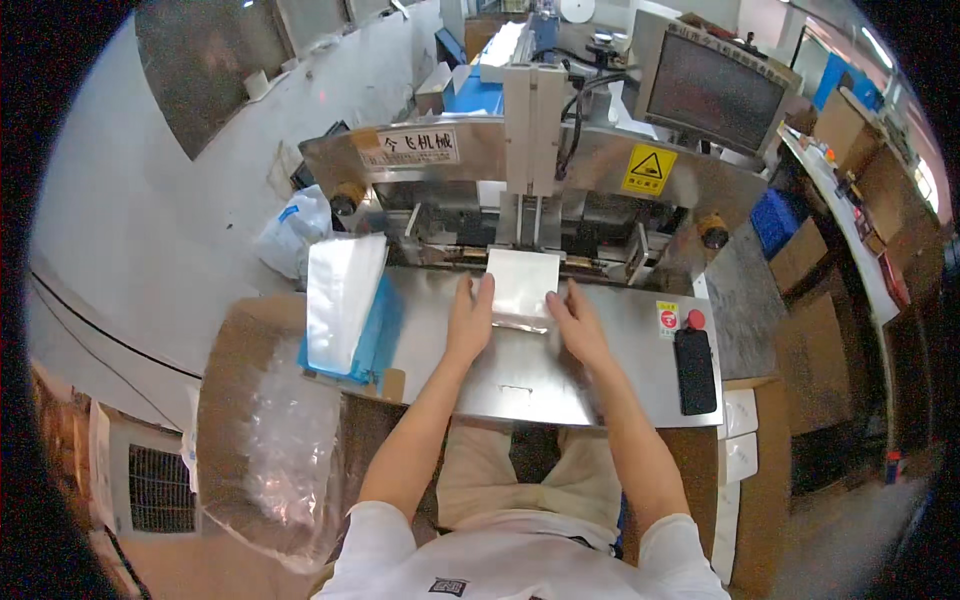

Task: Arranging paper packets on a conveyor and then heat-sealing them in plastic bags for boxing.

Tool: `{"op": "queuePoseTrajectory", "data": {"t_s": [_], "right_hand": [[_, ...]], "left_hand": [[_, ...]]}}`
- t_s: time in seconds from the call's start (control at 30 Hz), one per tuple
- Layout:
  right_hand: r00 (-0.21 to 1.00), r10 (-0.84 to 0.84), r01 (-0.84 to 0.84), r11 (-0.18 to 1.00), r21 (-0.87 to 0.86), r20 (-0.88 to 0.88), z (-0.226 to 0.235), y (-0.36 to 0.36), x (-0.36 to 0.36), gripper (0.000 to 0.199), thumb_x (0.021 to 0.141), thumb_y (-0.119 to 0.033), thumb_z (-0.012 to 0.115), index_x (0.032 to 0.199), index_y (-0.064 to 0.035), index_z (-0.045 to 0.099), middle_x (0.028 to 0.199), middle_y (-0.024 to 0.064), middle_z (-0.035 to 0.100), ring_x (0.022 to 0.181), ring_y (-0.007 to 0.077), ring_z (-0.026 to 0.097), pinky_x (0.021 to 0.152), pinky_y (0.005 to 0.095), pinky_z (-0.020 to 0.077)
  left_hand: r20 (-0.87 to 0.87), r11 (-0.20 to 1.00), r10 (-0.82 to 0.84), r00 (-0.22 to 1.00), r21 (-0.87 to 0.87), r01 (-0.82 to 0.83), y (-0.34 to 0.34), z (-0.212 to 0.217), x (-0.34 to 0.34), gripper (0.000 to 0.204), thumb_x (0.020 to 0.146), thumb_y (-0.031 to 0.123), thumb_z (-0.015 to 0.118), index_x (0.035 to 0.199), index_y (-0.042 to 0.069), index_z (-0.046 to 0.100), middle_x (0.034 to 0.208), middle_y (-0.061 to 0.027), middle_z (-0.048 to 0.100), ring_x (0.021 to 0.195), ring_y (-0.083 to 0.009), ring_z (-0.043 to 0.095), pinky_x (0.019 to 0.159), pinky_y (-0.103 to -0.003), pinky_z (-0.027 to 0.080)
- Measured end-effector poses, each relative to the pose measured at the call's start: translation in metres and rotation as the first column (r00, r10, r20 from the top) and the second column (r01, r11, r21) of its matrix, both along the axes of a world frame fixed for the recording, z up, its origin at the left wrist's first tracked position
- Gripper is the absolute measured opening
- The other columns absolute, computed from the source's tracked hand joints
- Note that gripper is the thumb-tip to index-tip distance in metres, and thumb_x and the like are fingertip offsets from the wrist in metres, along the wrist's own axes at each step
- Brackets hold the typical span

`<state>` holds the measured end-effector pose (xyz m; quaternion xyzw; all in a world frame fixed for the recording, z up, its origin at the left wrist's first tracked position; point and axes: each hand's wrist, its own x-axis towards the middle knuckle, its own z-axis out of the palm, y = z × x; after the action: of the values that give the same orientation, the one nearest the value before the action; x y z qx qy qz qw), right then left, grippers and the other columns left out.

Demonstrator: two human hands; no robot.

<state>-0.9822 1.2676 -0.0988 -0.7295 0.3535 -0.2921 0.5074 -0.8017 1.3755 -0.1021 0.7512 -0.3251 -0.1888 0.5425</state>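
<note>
Brushed steel faces you across the worktable [530, 375], with the machine's metal front panel [600, 165] standing behind it. Your white packet [523, 280] lies at the middle of the table's far side, just before the machine's upright column [533, 120]; a shiny strip of clear film shows along its near edge. Whether its far edge touches the machine, I cannot tell.

Your left hand [468, 320] is beside the packet's left edge, thumb and fingers apart, thumb along that side. Your right hand [580, 325] is just as loosely spread, its thumb at the right edge toward the near corner. How firmly either one presses, the view does not show.

To do this well, keep the packet flat and square between both thumbs, with even, light pressure so the film seems less likely to crease. I would smooth that near edge, and keep your fingertips short of the mechanism under the panel.

Further left, clear plastic sleeves [340, 310] stand in a blue bin [378, 335], above a cardboard box [228, 400] of crumpled film. To your right lie a black phone [696, 372] and, just above it, a red button [695, 319].
</note>
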Motion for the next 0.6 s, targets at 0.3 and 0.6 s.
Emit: {"op": "queuePoseTrajectory", "data": {"t_s": [0.3,0.6], "right_hand": [[0.942,-0.059,0.110,0.984,-0.139,0.329,0.017,0.033,0.001,0.064,0.086,-0.024,0.069,0.139,0.0018,0.044,0.144,0.0246,0.045,0.136,0.0364,0.041,0.112,0.0444,0.0310],[0.830,0.538,-0.448,0.488,-0.749,-0.146,0.033,0.099,-0.085,0.040,0.074,-0.006,0.069,0.113,-0.0056,0.061,0.130,0.0118,0.057,0.124,0.0372,0.051,0.103,0.0491,0.0427]], "left_hand": [[-0.317,0.965,-0.233,0.920,-0.193,0.177,0.022,0.028,-0.031,0.059,0.097,0.042,0.054,0.134,-0.002,0.048,0.122,-0.0205,0.062,0.108,-0.0337,0.063,0.096,-0.040,0.047],[-0.722,0.904,-0.426,0.545,-0.319,0.284,0.057,0.038,-0.045,0.065,0.088,0.039,0.069,0.131,-0.004,0.046,0.116,-0.0160,0.062,0.099,-0.0225,0.065,0.082,-0.036,0.054]]}}
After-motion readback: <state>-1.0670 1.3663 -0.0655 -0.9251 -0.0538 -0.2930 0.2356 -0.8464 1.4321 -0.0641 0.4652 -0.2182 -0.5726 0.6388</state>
